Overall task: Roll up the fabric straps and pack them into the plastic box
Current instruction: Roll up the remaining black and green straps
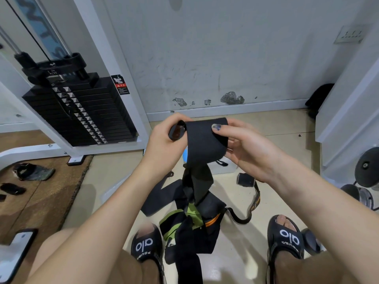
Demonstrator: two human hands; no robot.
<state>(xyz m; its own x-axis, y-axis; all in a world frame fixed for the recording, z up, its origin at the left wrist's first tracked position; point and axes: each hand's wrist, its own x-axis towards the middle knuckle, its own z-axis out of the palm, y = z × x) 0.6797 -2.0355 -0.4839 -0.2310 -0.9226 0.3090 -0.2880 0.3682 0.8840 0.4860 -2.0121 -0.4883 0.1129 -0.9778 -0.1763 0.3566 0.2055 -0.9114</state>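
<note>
Mid-roll: wide black fabric strap (202, 140) held above the floor, left hand (164, 140) fingers curled round the rolled end, right hand (244, 144) thumb pinching the flap. Next, probably: winding in the hanging tail (white plastic box (223, 167) waiting below).

Both forearms bare, reaching forward from lower corners, converging at centre. Left hand (164, 138): fingers curled over top, thumb side toward camera, gripping rolled end of black strap (202, 140). Right hand (244, 144): palm turned toward left hand, thumb pressed flat on strap's front face, fingers curled behind it. Hands level, close together, strap stretched between them. Wrists slightly bent inward.
</note>
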